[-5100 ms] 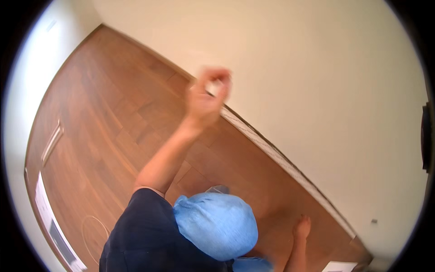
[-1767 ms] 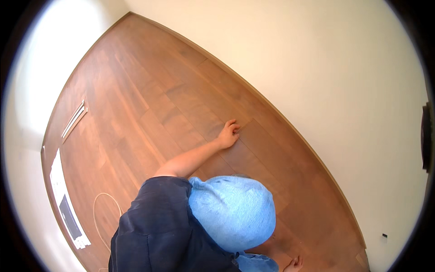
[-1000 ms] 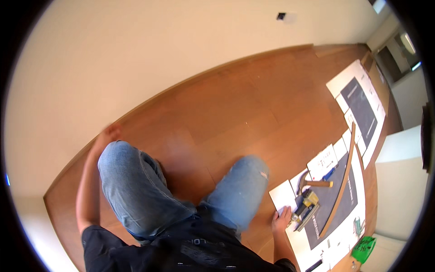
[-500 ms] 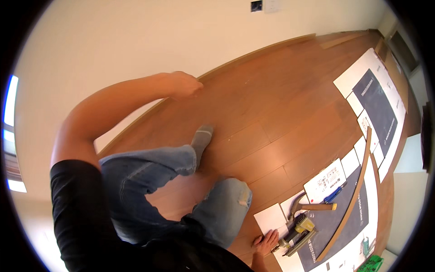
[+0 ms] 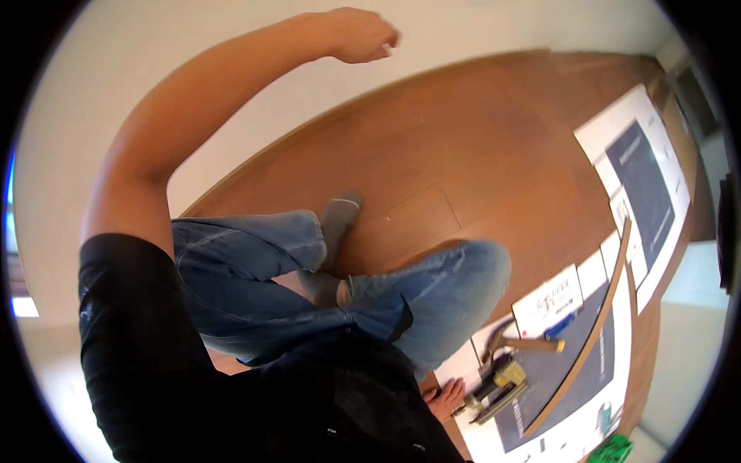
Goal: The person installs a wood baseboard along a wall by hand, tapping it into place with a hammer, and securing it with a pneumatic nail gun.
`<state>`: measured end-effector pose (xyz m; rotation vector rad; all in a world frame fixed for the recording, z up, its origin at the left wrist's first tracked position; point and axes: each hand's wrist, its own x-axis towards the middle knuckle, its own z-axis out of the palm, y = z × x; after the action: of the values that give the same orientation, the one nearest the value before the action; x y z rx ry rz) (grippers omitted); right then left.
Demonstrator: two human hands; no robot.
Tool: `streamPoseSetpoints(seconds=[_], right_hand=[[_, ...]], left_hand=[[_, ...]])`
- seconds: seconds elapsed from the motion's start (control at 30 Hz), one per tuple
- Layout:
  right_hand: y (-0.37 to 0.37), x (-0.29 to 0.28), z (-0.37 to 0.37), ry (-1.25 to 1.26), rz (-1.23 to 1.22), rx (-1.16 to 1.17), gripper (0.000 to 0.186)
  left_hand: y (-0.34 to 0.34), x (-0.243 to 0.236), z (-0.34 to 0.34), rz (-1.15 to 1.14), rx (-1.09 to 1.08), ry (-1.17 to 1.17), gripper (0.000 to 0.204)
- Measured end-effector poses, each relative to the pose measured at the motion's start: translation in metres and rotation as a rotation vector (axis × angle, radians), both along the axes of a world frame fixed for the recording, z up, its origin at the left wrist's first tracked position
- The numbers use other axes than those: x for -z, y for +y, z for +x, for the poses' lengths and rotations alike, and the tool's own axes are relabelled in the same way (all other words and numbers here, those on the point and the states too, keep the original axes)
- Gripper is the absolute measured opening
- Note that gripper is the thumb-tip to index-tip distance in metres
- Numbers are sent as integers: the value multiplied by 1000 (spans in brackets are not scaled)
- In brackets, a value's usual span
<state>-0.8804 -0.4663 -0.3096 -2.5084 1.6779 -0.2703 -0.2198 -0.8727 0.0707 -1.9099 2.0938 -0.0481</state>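
My left hand (image 5: pixel 365 38) is raised in front of the pale wall, fingers curled; a small pale spot shows at the fingertips, too blurred to name. My right hand (image 5: pixel 445 398) rests with fingers stretched out on a white board (image 5: pixel 451 370), beside a yellow-and-black nail gun (image 5: pixel 507 373). A hammer (image 5: pixel 536 344), a blue tool (image 5: pixel 559 326) and a long narrow wooden strip (image 5: pixel 593 332) lie on the white-and-dark-grey sheets just right of it. My jean-clad legs are folded on the wooden floor (image 5: pixel 478 162).
A pale wall (image 5: pixel 463 27) with a wooden skirting runs across the top. More printed sheets (image 5: pixel 638 185) lie along the right. A green object (image 5: pixel 610 449) sits at the lower right, and a window (image 5: pixel 17 231) shows at the far left edge.
My view has turned from the open floor toward the sheets and tools. My left hand has risen from near the skirting up along the wall; my right knee has shifted up and right.
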Motion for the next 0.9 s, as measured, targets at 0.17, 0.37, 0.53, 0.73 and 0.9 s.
streamPoseSetpoints(seconds=[0.17, 0.37, 0.53, 0.73, 0.9], right_hand=[[5, 4, 4, 56, -62, 27, 58], [-18, -2, -13, -256, 100, 102, 45], [-234, -86, 77, -532, -93, 344, 41], [-453, -69, 374, -848, 135, -176, 51], [-497, -19, 617, -852, 258, 22, 63]], left_hand=[[124, 57, 43, -427, -46, 480, 24], [354, 156, 126, 218, -472, 684, 25], [446, 182, 115, -86, -829, 1015, 26], [463, 239, 164, -324, -1059, 879, 23], [471, 294, 175, -61, -1034, 760, 22]])
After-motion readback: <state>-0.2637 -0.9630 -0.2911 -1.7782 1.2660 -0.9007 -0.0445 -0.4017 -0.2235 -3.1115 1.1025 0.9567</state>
